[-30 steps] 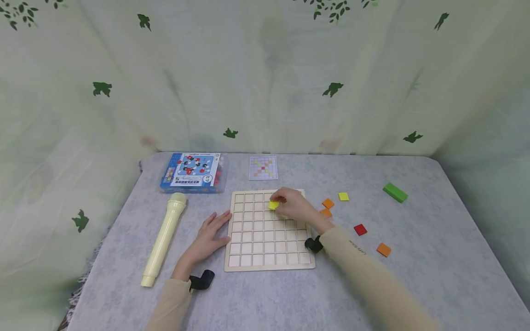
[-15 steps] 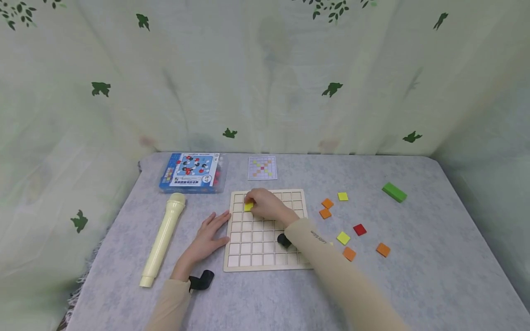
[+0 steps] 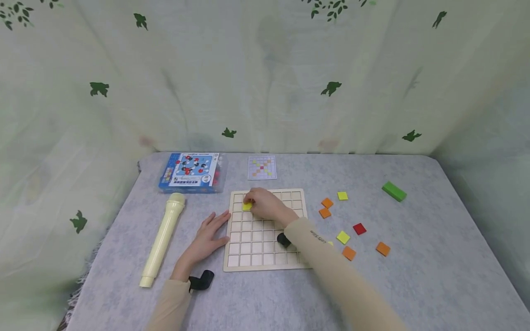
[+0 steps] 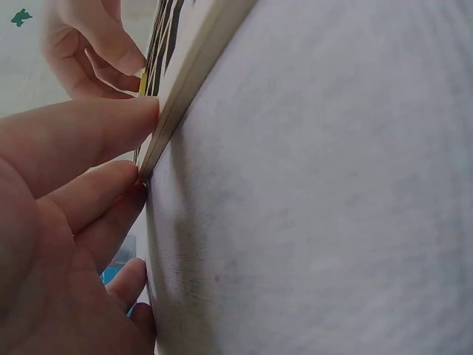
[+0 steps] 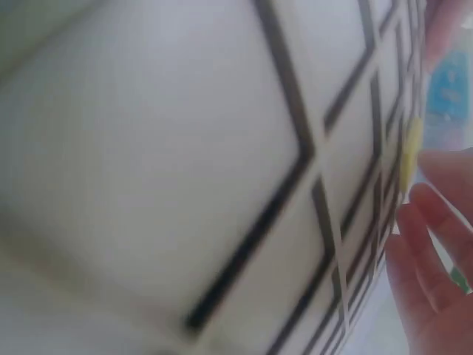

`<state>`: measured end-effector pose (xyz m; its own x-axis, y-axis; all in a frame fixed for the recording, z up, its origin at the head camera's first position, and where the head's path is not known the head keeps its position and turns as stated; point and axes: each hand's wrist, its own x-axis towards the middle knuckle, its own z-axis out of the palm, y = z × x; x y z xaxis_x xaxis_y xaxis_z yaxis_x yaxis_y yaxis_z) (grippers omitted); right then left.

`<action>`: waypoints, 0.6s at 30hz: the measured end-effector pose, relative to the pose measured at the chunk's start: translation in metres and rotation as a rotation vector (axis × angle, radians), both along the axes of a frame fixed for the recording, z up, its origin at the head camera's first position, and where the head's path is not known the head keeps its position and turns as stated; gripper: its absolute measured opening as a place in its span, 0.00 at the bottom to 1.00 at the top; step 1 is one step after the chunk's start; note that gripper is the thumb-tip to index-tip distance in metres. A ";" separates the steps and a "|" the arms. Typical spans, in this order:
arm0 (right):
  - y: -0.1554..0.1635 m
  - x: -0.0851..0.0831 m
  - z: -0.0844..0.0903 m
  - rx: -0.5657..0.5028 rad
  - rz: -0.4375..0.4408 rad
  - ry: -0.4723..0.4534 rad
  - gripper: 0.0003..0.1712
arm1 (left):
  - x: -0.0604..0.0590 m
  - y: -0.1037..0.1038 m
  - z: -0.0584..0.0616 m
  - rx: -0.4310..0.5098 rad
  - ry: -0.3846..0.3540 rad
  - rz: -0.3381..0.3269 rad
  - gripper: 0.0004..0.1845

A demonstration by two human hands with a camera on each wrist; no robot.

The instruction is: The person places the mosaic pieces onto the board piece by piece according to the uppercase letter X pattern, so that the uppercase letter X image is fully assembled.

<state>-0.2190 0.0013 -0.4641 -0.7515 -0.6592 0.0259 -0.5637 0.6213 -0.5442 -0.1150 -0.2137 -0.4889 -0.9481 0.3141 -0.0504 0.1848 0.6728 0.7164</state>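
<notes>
A pale wooden grid board [image 3: 257, 248] lies on the table. My right hand [image 3: 265, 204] reaches over it, fingertips on a yellow square tile [image 3: 247, 206] in the upper left cells. The right wrist view shows the tile [image 5: 411, 154] low against the grid, with thumb and fingers [image 5: 436, 248] bent at it. At the board's left edge rests my left hand [image 3: 208, 239], fingers spread. Up close in the left wrist view, its thumb [image 4: 111, 127] and fingertips touch the wooden side. The right forearm hides the board's lower right part.
Right of the board lie yellow tiles [image 3: 343, 237], several orange tiles [image 3: 383, 249], a red tile [image 3: 360, 228] and a green block [image 3: 394, 191]. A patterned card [image 3: 262, 168] is behind the board. A boxed molecule set [image 3: 191, 172] and a cream microphone-shaped tube [image 3: 163, 241] stand left.
My right hand has moved left across the board with the yellow tile, from the upper middle to the upper left cells, and then barely shifts. My left hand stays at the edge.
</notes>
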 end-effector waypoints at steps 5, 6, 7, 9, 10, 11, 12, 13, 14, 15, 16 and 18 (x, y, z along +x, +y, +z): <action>0.037 0.003 0.010 -0.152 -0.077 -0.164 0.15 | -0.001 0.000 -0.001 -0.003 0.005 -0.003 0.34; 0.048 0.003 0.011 -0.177 -0.091 -0.178 0.15 | -0.001 0.000 -0.001 -0.002 0.006 -0.003 0.34; 0.060 0.003 0.012 -0.199 -0.111 -0.187 0.15 | -0.001 0.000 -0.001 0.000 0.005 -0.001 0.34; 0.086 0.004 0.014 -0.223 -0.163 -0.193 0.15 | 0.000 0.000 -0.001 -0.001 0.000 0.002 0.34; 0.100 0.004 0.013 -0.229 -0.192 -0.183 0.14 | 0.000 0.001 0.000 0.001 -0.004 0.003 0.34; 0.114 0.005 0.013 -0.228 -0.217 -0.177 0.14 | 0.000 0.001 0.000 0.000 -0.006 0.004 0.34; 0.129 0.006 0.013 -0.228 -0.244 -0.173 0.14 | 0.000 0.000 0.000 0.002 -0.003 0.002 0.34; 0.143 0.006 0.012 -0.224 -0.280 -0.180 0.14 | 0.000 0.000 0.000 0.003 -0.003 0.000 0.34; 0.157 0.007 0.011 -0.212 -0.311 -0.181 0.14 | 0.000 0.000 0.000 0.007 -0.005 -0.002 0.34; 0.171 0.008 0.008 -0.198 -0.338 -0.178 0.15 | 0.000 0.000 0.000 0.015 -0.005 -0.005 0.34; 0.183 0.009 0.006 -0.183 -0.362 -0.168 0.15 | 0.000 0.000 0.000 0.019 -0.004 -0.008 0.34; 0.202 0.011 0.002 -0.158 -0.398 -0.160 0.14 | 0.000 -0.001 0.001 0.026 0.001 -0.013 0.34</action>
<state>-0.2082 0.2038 -0.4624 -0.9484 -0.3153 -0.0341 -0.1988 0.6746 -0.7109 -0.1150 -0.2146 -0.4879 -0.9439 0.3276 -0.0408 0.1943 0.6515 0.7334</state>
